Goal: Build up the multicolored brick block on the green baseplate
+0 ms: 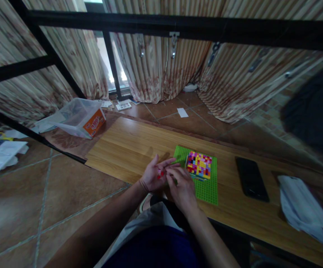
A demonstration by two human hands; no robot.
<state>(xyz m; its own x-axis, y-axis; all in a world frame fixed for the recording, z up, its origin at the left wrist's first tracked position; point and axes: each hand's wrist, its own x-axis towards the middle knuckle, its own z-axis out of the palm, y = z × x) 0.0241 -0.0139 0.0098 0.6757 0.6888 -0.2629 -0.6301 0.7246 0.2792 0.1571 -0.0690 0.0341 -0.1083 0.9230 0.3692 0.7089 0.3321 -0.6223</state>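
Note:
My left hand is palm up, its fingers stretched out, and cups several small red toy bricks. Over its fingers, my right hand is bent with thumb and fingertips close together beside those bricks. Whatever may be between these fingertips is too small to make out. Just beyond my right hand, a green studded baseplate lies on the wooden table. It carries a low block of multicoloured toy bricks, mostly pink, yellow, red and orange. My right hand hides part of the plate's left side.
On the wooden table, a black phone and a whitish plastic packet lie to the right. A clear plastic bin with an orange label stands beyond the left end. A black metal bar crosses ahead, before striped curtains.

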